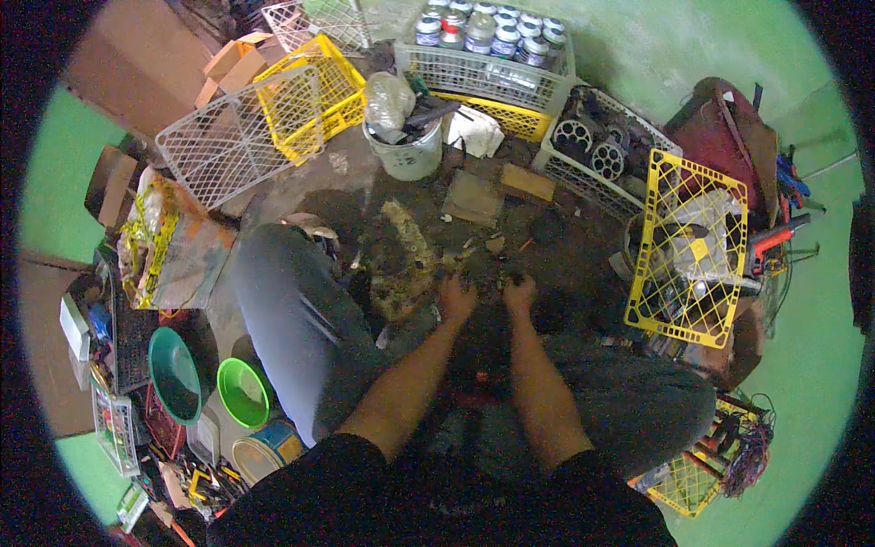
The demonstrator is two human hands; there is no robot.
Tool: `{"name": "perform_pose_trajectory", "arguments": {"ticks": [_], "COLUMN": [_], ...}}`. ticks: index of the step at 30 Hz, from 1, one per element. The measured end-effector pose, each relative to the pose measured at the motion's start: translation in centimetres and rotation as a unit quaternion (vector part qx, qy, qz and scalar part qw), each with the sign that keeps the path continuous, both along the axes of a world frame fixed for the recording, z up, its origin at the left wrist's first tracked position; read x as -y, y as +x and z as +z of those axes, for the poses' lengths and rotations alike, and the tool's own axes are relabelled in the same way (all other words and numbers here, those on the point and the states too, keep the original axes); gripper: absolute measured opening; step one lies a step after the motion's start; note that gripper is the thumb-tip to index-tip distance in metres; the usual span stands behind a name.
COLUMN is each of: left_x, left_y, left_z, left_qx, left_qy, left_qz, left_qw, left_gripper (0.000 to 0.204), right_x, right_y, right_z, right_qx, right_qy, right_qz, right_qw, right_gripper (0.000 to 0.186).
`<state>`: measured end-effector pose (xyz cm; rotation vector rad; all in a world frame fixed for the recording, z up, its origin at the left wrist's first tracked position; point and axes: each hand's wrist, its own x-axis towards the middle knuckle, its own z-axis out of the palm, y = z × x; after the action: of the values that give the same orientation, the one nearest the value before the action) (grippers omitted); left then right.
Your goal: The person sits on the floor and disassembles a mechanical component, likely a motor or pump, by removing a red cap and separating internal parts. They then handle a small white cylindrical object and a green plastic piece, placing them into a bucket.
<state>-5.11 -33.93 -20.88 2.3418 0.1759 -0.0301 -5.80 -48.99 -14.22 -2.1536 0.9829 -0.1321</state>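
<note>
My left hand (458, 296) and my right hand (518, 294) are low between my bent knees, a short gap apart, both with curled fingers. Small dark material (483, 272) lies at their fingertips, too dim to name; what each hand grips is unclear. Just left of my left hand is a stained, pale elongated patch or piece (406, 242) on the dirty floor (565, 246). Small bits are scattered beyond my fingers, below a grey square piece (469, 196) and a tan rectangular block (527, 182).
A white bucket (401, 155), a crate of cans (483, 82) and a crate of dark parts (592, 146) stand ahead. A yellow crate (688, 246) is at right. Green basins (175, 374), a bundle with yellow tape (178, 251) and leaning crates (237, 137) crowd the left.
</note>
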Motion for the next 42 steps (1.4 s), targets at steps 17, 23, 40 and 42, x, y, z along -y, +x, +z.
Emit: {"name": "perform_pose_trajectory", "arguments": {"ticks": [17, 23, 40, 42], "left_x": [4.8, 1.6, 0.8, 0.4], "left_y": [9.3, 9.4, 10.5, 10.4], "left_z": [4.4, 3.2, 23.2, 26.2], "left_qx": [-0.039, -0.095, -0.027, -0.05], "left_qy": [0.007, -0.047, -0.199, -0.257], "left_qz": [-0.128, -0.083, -0.033, -0.036], "left_qw": [0.991, 0.991, 0.979, 0.964], "left_gripper": [0.048, 0.035, 0.025, 0.025], "right_x": [0.1, -1.7, 2.6, 2.6], "right_y": [3.2, 4.2, 10.1, 10.2], "right_z": [-1.9, -1.3, 8.9, 10.5], "right_qx": [0.013, 0.038, 0.109, 0.187], "right_qy": [-0.003, 0.091, 0.265, 0.252], "right_qz": [-0.059, -0.068, 0.071, 0.138], "right_qw": [0.998, 0.993, 0.955, 0.94], "right_gripper": [0.046, 0.046, 0.04, 0.034]}}
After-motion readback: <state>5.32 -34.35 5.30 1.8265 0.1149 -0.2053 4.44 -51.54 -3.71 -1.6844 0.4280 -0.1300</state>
